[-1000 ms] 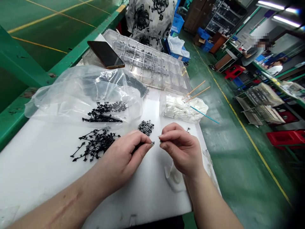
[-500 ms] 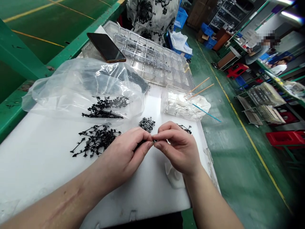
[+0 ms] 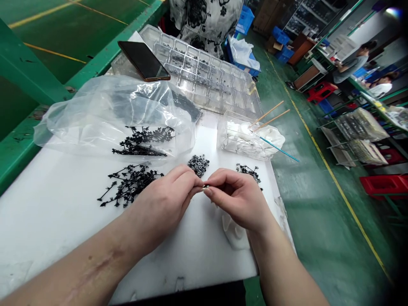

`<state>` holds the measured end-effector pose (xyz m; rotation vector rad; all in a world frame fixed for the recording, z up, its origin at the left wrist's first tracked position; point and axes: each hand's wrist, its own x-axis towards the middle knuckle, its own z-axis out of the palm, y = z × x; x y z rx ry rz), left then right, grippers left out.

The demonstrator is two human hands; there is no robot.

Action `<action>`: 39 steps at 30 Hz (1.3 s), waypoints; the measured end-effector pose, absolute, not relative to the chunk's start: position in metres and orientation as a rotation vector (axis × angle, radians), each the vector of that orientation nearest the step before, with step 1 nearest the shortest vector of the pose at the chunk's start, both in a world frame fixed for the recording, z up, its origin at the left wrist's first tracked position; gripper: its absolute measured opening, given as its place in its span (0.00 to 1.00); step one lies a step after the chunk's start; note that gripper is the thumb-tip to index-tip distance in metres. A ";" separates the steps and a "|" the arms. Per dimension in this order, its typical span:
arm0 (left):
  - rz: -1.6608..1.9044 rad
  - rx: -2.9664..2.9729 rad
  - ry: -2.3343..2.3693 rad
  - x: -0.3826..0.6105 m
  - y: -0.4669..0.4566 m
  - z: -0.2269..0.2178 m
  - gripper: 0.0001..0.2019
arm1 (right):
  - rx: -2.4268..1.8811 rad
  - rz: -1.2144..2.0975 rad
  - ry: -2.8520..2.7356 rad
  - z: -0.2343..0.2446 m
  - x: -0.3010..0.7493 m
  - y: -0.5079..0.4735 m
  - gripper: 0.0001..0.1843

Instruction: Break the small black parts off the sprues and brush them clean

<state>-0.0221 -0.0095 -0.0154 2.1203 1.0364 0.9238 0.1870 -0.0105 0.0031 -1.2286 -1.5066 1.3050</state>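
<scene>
My left hand (image 3: pixel 165 202) and my right hand (image 3: pixel 239 197) meet fingertip to fingertip above the white tabletop (image 3: pixel 178 263). Both are closed in a pinch on a small dark part (image 3: pixel 205 186) with a pale spot, mostly covered by the fingers. Just beyond them lies a heap of small grey and black rings (image 3: pixel 198 165). A pile of thin black plastic pieces with knobbed ends (image 3: pixel 127 185) is beside my left hand. Behind my right hand is a smaller pile of black pieces (image 3: pixel 248 171).
A clear plastic bag (image 3: pixel 95 110) holds more black pieces. Behind it are a phone (image 3: pixel 145 61) and a clear compartment tray (image 3: pixel 219 91). A clear box (image 3: pixel 236 146) holds white cloth and thin sticks. A white piece (image 3: pixel 236 233) lies under my right wrist. People work at far right.
Fingers of both hands have shifted slightly around the small part, and a pale spot now shows between the fingertips. More of the right-hand pile is visible. The camera view has moved a little.
</scene>
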 end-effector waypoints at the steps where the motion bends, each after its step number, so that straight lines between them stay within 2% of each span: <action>1: 0.929 2.116 1.057 -0.022 -0.009 -0.014 0.08 | -1.223 1.271 -1.515 0.003 0.187 -0.011 0.08; 5: 0.955 2.002 1.146 -0.025 -0.006 -0.006 0.05 | -1.141 1.222 -1.464 0.001 0.191 -0.011 0.07; 10: 0.841 1.539 1.304 -0.033 -0.003 -0.005 0.13 | -1.063 1.333 -1.271 0.005 0.203 -0.011 0.08; 14: 0.846 1.296 1.162 -0.033 -0.002 -0.012 0.15 | -1.024 1.267 -1.211 0.010 0.223 -0.012 0.07; 22: 0.860 1.283 1.027 -0.029 -0.003 -0.016 0.13 | -1.192 1.112 -1.277 0.010 0.279 -0.006 0.10; 27: 0.786 1.232 1.035 -0.032 -0.004 -0.019 0.15 | -1.519 0.725 -1.493 0.018 0.295 -0.005 0.09; 30: 0.770 1.228 1.026 -0.031 -0.004 -0.021 0.16 | -1.817 0.622 -1.637 0.019 0.294 -0.003 0.09; 33: 0.760 1.217 0.998 -0.028 -0.005 -0.019 0.15 | -1.975 0.422 -1.663 0.017 0.291 0.000 0.12; 36: 0.767 1.209 0.938 -0.025 -0.006 -0.015 0.10 | -1.914 0.141 -1.556 0.015 0.281 0.000 0.16; 39: 0.802 1.182 0.875 -0.025 -0.007 -0.009 0.09 | -1.711 0.067 -1.554 0.013 0.264 -0.004 0.14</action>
